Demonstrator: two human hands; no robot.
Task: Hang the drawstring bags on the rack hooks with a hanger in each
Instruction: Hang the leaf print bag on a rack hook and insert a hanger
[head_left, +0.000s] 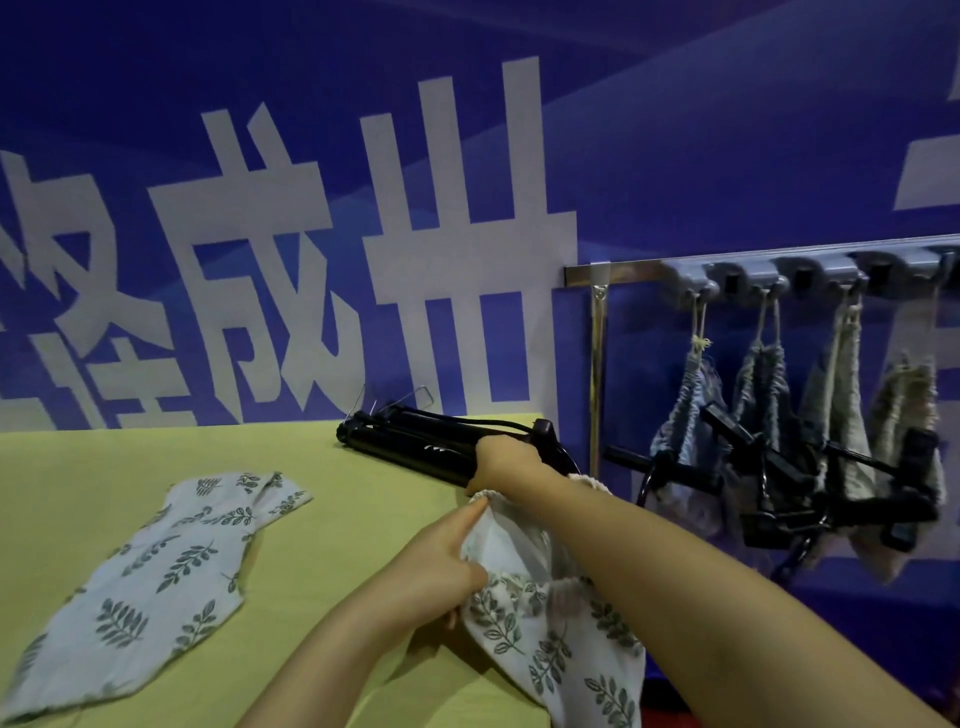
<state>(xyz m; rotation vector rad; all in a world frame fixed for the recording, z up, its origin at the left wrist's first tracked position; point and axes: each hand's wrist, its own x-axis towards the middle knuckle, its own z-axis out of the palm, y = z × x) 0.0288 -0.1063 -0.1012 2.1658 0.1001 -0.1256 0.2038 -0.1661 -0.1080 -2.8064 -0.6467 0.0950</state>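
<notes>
My left hand (441, 566) pinches the gathered mouth of a white leaf-print drawstring bag (545, 639) that hangs off the table's right edge. My right hand (501, 460) reaches past the bag's mouth and grips a black hanger in the pile of hangers (410, 441) at the table's back. A second leaf-print bag (156, 582) lies flat on the left of the yellow-green table (322, 519). On the wall rack (769, 273) several bags (685, 431) hang from hooks by their strings, with black hangers (810, 483) sticking out of them.
A blue banner with large white characters covers the wall behind the table. A metal upright (597, 374) runs down from the rack's left end, just right of the hanger pile. The rack's rail continues out of view to the right.
</notes>
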